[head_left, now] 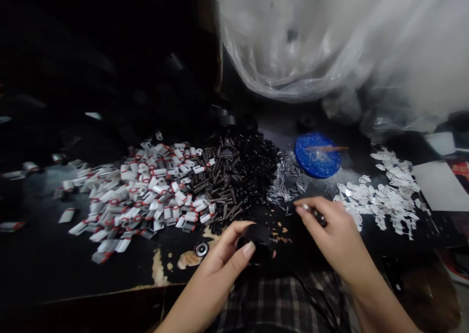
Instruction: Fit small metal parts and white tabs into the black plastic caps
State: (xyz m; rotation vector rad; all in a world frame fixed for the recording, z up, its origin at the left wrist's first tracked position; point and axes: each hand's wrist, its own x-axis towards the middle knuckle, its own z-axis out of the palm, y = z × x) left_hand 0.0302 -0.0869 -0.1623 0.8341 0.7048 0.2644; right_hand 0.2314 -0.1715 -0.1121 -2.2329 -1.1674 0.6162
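Note:
My left hand (pixel 229 260) is wrapped round a black rounded part (pixel 255 244), with the thumb on its near side. What looks like a small spring (pixel 273 240) sticks out of the part's right side. My right hand (pixel 326 223) hovers just right of a pile of small grey metal pins (pixel 287 176), thumb and forefinger pinched together. A short dark object (pixel 318 217) with a light end lies in its fingers; its kind is unclear. Dark coil springs (pixel 222 176) and small black pieces (pixel 258 164) are heaped beyond my left hand.
White sleeve-like pieces with red bands (pixel 146 191) spread over the left. A blue round lid (pixel 311 164) bears a brown stick (pixel 326 149). Flat white pieces (pixel 384 201) lie at right, beside white paper (pixel 439 186). A clear plastic bag (pixel 286 74) hangs behind. The worn table edge (pixel 146 287) is near.

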